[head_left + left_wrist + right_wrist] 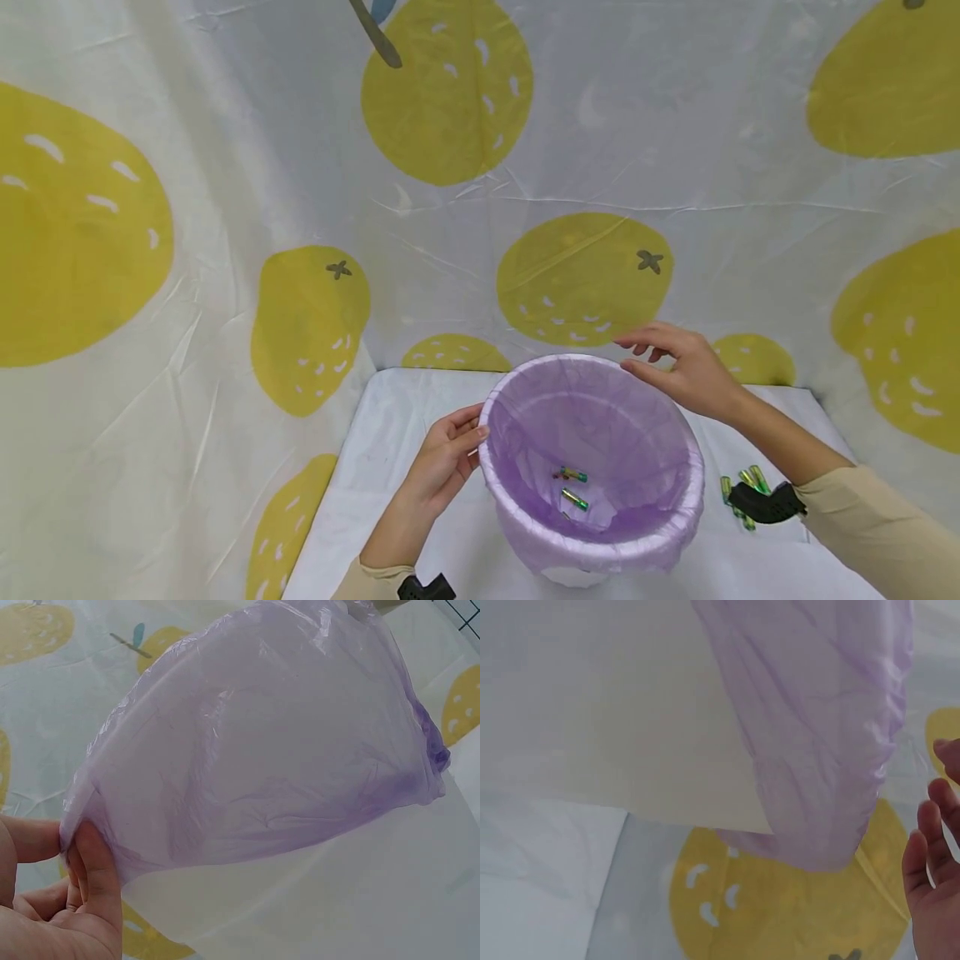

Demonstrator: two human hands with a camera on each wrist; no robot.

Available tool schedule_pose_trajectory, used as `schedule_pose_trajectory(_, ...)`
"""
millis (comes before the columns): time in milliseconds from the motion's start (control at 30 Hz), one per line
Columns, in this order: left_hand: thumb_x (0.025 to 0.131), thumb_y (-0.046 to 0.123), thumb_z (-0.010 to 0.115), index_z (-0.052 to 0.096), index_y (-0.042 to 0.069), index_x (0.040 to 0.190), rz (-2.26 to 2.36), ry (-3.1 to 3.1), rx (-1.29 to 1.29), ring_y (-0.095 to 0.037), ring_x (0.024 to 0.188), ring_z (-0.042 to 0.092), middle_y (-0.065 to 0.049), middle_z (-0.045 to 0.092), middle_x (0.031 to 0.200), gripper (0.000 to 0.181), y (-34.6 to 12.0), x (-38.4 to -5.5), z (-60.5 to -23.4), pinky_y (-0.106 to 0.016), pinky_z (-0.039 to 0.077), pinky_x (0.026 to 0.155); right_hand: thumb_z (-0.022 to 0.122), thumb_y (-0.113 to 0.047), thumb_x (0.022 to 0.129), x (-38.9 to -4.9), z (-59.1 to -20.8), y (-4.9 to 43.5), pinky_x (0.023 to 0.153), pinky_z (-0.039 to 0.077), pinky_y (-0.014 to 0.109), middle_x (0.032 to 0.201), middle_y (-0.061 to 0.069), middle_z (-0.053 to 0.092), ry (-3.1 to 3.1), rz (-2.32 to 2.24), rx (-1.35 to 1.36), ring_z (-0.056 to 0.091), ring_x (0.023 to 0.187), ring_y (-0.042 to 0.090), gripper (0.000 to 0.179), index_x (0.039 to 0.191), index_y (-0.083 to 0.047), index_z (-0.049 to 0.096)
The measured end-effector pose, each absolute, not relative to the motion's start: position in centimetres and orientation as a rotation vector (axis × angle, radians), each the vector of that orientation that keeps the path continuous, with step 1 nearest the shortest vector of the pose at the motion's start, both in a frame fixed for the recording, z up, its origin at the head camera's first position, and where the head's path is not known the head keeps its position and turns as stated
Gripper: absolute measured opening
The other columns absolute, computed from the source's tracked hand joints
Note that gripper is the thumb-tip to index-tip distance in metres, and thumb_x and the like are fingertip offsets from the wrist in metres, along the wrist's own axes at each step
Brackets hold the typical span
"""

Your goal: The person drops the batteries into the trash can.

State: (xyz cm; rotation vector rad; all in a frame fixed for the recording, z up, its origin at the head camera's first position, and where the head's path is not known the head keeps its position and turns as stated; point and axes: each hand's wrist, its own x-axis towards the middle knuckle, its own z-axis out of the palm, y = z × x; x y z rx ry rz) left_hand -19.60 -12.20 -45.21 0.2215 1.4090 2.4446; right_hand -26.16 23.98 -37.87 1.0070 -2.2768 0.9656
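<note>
A white trash can [322,900] stands tilted on the table, lined with a thin purple plastic bag [600,408] folded over its rim. At the left side of that rim, my left hand [438,467] pinches the bag-covered edge between thumb and fingers; the left wrist view shows this grip up close. Just beyond the far right of the rim, my right hand [686,371] hovers with relaxed, slightly bent fingers and holds nothing. Inside the bag lie a few green-and-gold batteries [574,499]. In the right wrist view the bag's folded-over skirt [825,750] hangs beside the right fingers.
Several more green-and-gold batteries [757,478] lie on the white-covered table [420,400] right of the can, partly behind the right wrist's black camera band [767,503]. A cloth with yellow fruit prints [585,279] hangs around the back and sides.
</note>
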Motion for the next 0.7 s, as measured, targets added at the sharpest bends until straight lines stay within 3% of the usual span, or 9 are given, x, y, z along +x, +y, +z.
schedule_pose_trajectory(233, 0.101, -0.005, 0.057, 0.04, -0.016, 0.145, 2.443, 1.409, 0.208, -0.018, 0.1, 0.064, -0.013, 0.062, 0.12, 0.049, -12.3, -19.6, -45.2, -0.027, 0.055, 0.081, 0.083, 0.008, 0.08, -25.7, -38.0, 25.0, 0.073, 0.052, 0.017, 0.109, 0.002, 0.071, -2.298, 0.966, 0.982, 0.063, 0.086, 0.011, 0.04, 0.116, -0.009, 0.076)
schedule_pose_trajectory(467, 0.101, -0.005, 0.057, 0.041, -0.015, 0.145, 2.451, 1.397, 0.205, -0.019, 0.1, 0.064, -0.015, 0.061, 0.121, 0.048, -12.3, -19.5, -45.1, -0.027, 0.055, 0.082, 0.082, 0.009, 0.08, -24.9, -37.8, 25.3, 0.074, 0.052, 0.017, 0.104, -0.008, 0.071, -2.301, 0.994, 0.966, 0.061, 0.084, 0.006, 0.039, 0.114, -0.009, 0.077)
schedule_pose_trajectory(700, 0.1, -0.005, 0.059, 0.042, -0.015, 0.143, 2.453, 1.392, 0.2, -0.018, 0.099, 0.064, -0.013, 0.062, 0.118, 0.047, -12.3, -19.5, -45.2, -0.028, 0.055, 0.081, 0.081, 0.01, 0.08, -24.4, -37.7, 25.9, 0.075, 0.051, 0.014, 0.103, -0.008, 0.07, -2.312, 0.998, 0.954, 0.061, 0.085, 0.006, 0.039, 0.115, -0.009, 0.076)
